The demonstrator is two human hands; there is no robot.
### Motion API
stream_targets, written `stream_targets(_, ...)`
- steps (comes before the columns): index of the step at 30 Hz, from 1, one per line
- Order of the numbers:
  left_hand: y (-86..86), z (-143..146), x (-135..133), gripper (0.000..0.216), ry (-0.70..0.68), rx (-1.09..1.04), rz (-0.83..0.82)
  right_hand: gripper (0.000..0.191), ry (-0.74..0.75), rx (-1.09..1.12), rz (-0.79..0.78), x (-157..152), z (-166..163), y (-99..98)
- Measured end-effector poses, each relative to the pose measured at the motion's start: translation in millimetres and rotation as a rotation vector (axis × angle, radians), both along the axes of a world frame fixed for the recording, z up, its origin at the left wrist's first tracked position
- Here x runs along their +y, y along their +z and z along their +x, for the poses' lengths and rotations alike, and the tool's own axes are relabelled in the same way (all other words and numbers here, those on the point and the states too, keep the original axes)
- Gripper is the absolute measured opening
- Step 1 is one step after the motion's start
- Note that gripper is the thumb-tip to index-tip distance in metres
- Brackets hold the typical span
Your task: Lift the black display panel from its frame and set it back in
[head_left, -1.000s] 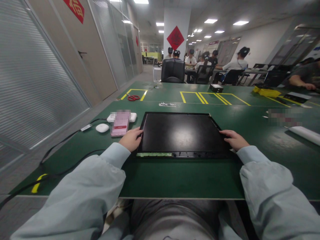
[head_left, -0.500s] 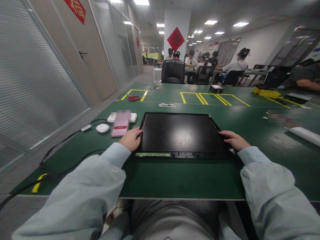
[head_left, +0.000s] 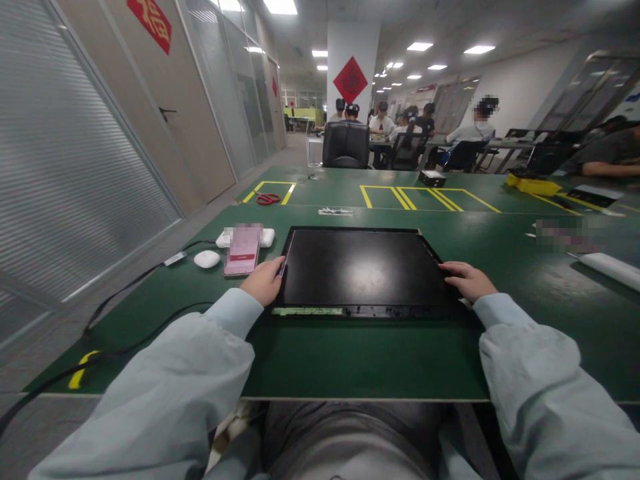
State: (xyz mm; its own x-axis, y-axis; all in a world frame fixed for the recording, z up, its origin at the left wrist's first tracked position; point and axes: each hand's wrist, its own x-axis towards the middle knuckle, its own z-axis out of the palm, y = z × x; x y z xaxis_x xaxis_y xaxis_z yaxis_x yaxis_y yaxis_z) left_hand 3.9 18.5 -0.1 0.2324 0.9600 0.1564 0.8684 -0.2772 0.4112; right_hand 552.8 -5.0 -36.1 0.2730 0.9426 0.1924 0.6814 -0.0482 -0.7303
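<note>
A black display panel (head_left: 365,267) lies face up on the green table, its long side towards me. Along its near edge runs a green circuit strip (head_left: 307,311). My left hand (head_left: 264,280) grips the panel's left edge, thumb on top and the other fingers hidden at the side. On the right edge is my right hand (head_left: 469,280), its fingers closed on the frame. A small white piece (head_left: 466,303) shows just below the right hand.
Left of the panel are a pink phone (head_left: 243,250), a white rounded object (head_left: 207,259) and a black cable (head_left: 125,281). Farther back lie red scissors (head_left: 268,199), small light-coloured parts (head_left: 335,211) and a black box (head_left: 432,177). A white roll (head_left: 613,270) is at right.
Both hands keep their hold on the panel, which stays in about the same place. The whole view has shifted very slightly.
</note>
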Motion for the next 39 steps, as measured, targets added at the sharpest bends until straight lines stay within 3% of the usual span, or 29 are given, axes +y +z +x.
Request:
stream_targets(5, 0.6, -2, -2, 0.067, 0.019, -0.147, -0.029, 0.029, 0.014, -0.016, 0.007, 3, 4, -5.2)
stream_targets(13, 8.0, 9, -8, 0.093, 0.042, -1.005, -0.249, 0.032, -0.010, -0.077, 0.019, 6, 11, -13.4)
stream_targets(16, 14.3, 15, -12, 0.094, 0.122, -1.177, -0.286, 0.033, -0.004, -0.085, 0.025, 7, 13, -15.5)
stream_targets(20, 15.3, 21, -13, 0.078, 0.234, -1.223, -0.299, 0.031, 0.005, -0.096, 0.034, 8, 16, -17.4)
stream_targets(26, 5.4, 19, -4, 0.060, 0.271, -1.219, -0.301, 0.031, -0.009, -0.104, 0.022, 7, 16, -17.9)
stream_targets(33, 11.3, 19, -6, 0.073, 0.349, -1.350, -0.425, 0.028, 0.002, -0.100, 0.015, 6, 14, -16.1)
stream_targets(39, 18.7, 27, -12, 0.078, 0.391, -1.444, -0.415, 0.030, -0.026, -0.113, -0.001, 6, 13, -15.2)
